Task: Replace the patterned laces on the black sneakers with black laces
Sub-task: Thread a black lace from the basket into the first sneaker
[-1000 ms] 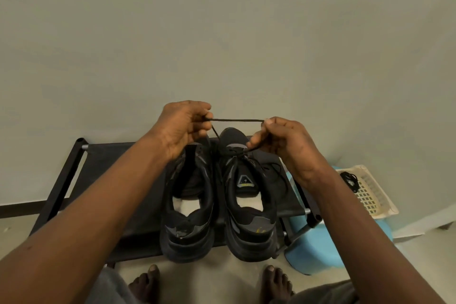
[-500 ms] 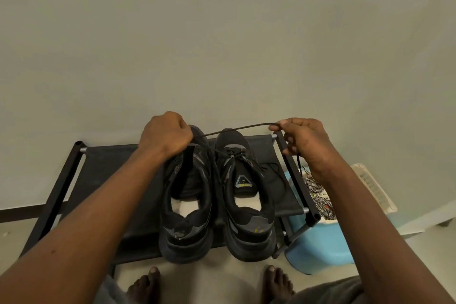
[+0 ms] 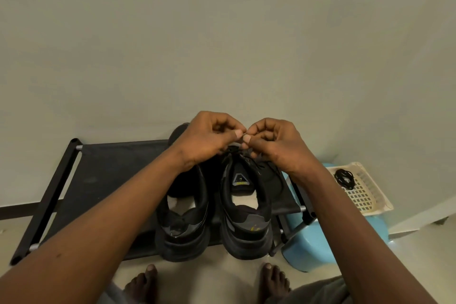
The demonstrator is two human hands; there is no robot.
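A pale bare wall [image 3: 222, 32] fills everything beyond the hands. Under them and stretching away to the left stands a black fabric-topped shoe rack [image 3: 111, 168] with a dark tube frame, set on a light floor [image 3: 419, 254]. Below and to the right of the right hand, a light blue plastic stool [image 3: 308, 249] sits just beside the rack's end.

Two black sneakers rest side by side on the rack, heels toward the person and toes toward the wall. The left sneaker [image 3: 183, 224] lies beneath the left forearm, and its toe pokes out just beyond the left hand. The right sneaker [image 3: 246, 224] sits directly below the spot where the hands meet, tongue up and showing a small triangular logo.

The left hand [image 3: 204, 138] and right hand [image 3: 274, 145] are drawn close together above the front of the right sneaker, thumbs nearly touching. Each has its fingers curled in and pinches the black lace [image 3: 232, 153] between thumb and forefinger. The lace's strands run down from the pinch into the shoe's upper eyelets. How it crosses between the fingertips is too small to tell.

Well to the right of the right hand, a cream slotted basket [image 3: 367, 195] rests on the stool, with a small coil of black laces [image 3: 344, 178] in it. Two bare feet [image 3: 142, 284] stand on the floor nearest the viewer, below the forearms.
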